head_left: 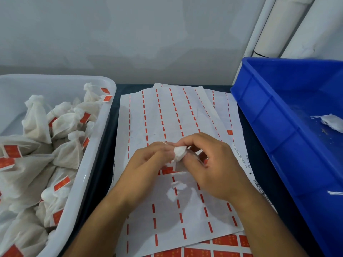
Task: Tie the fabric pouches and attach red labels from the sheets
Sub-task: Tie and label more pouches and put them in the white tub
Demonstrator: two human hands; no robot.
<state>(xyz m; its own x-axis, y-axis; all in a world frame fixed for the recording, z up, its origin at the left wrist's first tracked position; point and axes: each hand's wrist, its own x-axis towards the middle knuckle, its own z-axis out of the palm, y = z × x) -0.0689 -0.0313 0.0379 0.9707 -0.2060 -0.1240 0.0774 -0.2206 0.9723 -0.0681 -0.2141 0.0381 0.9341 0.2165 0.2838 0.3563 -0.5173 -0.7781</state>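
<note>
A small white fabric pouch is held above the label sheets between both hands. My left hand pinches it from the left with curled fingers. My right hand grips its neck from the right, fingers bent round it. Beneath the hands lie overlapping white backing sheets with only thin red strips left. A red label shows just under the pouch, partly hidden by my left hand. One lone label remains on a sheet at the right. A full sheet of red labels pokes out at the bottom.
A white tub at the left holds several tied pouches with red labels. A blue crate at the right holds one untied pouch. White pipes stand against the grey wall behind it.
</note>
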